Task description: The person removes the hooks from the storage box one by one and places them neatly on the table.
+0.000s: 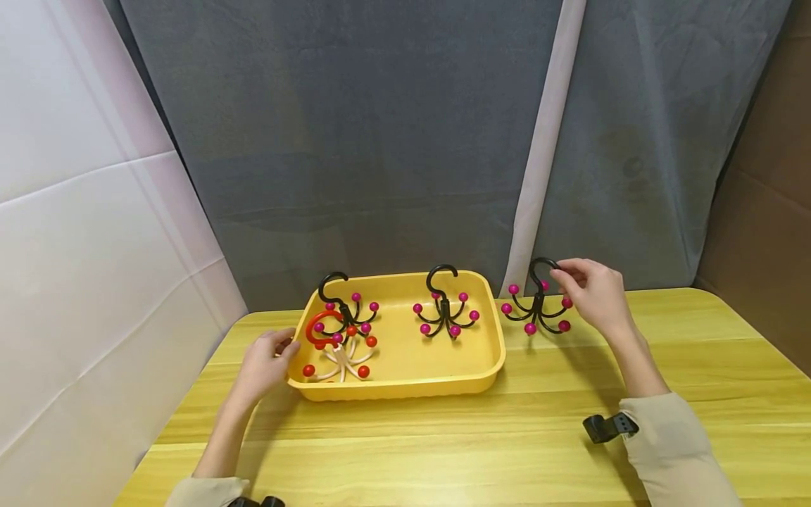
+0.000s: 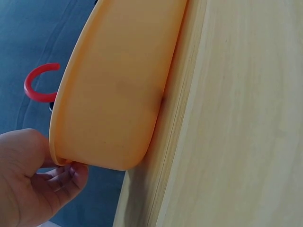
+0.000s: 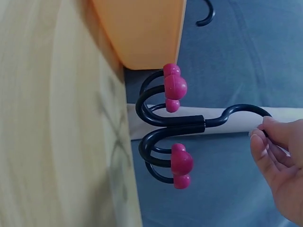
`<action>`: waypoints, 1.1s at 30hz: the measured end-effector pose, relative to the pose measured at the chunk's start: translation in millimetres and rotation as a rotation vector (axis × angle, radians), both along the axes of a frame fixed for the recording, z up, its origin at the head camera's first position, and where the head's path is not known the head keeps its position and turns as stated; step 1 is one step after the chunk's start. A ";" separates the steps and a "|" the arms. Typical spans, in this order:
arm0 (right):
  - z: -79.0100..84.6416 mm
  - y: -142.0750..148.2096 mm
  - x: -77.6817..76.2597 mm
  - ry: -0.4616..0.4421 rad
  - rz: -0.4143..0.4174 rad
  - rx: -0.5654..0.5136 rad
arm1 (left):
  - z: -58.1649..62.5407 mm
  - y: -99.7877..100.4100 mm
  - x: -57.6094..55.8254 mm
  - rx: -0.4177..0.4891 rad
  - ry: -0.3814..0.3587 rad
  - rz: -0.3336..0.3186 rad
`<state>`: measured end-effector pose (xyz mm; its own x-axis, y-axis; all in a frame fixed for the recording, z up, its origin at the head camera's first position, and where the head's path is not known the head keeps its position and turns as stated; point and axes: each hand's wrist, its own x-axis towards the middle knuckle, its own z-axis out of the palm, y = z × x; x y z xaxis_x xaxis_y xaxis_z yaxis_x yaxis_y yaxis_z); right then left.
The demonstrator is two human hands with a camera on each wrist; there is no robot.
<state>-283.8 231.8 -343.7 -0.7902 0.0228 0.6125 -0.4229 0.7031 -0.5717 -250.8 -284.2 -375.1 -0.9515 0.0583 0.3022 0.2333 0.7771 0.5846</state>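
Observation:
My right hand point(image 1: 594, 290) pinches the hook end of a black multi-arm hanger point(image 1: 538, 305) with pink ball tips. It hangs upright just right of the yellow tray point(image 1: 395, 389), its arms a little off the tabletop in the right wrist view. At the tray's left end, my left hand point(image 2: 35, 182) grips the rim between thumb and fingers. Inside the tray, a matching black hanger point(image 1: 445, 310) stands right of the middle. Another black hanger point(image 1: 345, 312) is at the left, partly hidden by a white hanger point(image 1: 342, 358) with a red hook and red balls.
The tray sits on a wood-grain table point(image 1: 405, 451). A grey curtain point(image 1: 355, 141) with a pale strip point(image 1: 548, 127) rises behind it. White cloth point(image 1: 95, 267) stands at the left and a brown panel point(image 1: 767, 190) at the right.

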 end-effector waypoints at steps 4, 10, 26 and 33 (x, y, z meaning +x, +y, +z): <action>-5.8 1.3 -4.2 -0.016 0.001 -0.009 | -0.1 -1.4 -0.7 0.003 -0.003 -0.010; -10.1 0.4 -8.4 -0.004 -0.005 0.008 | -1.4 -2.5 -2.3 0.006 -0.003 -0.021; -13.6 -0.2 -10.6 -0.073 -0.012 0.001 | -2.7 -4.0 -3.3 -0.006 0.021 -0.033; -11.5 -0.3 -9.6 -0.114 -0.006 0.009 | -1.9 -4.2 -3.0 -0.006 0.011 -0.024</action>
